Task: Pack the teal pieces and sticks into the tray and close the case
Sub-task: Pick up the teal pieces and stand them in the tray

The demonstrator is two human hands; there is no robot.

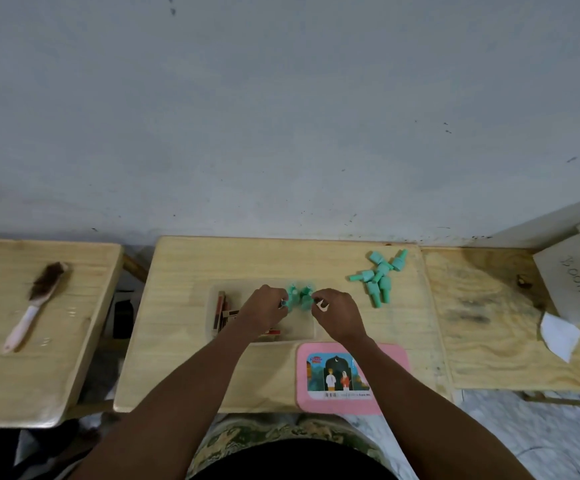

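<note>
Teal plastic pieces [382, 277] heaped loose lie beyond and right of the right hand [337, 315] (the nearer one), which, like the left hand [263, 308], pinches the teal cluster [300, 297] in the clear tray [295, 332].

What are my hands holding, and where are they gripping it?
The left hand pinches a teal piece by its end, over the tray. The right hand touches the right side of the teal cluster; whether it grips one is unclear.
</note>
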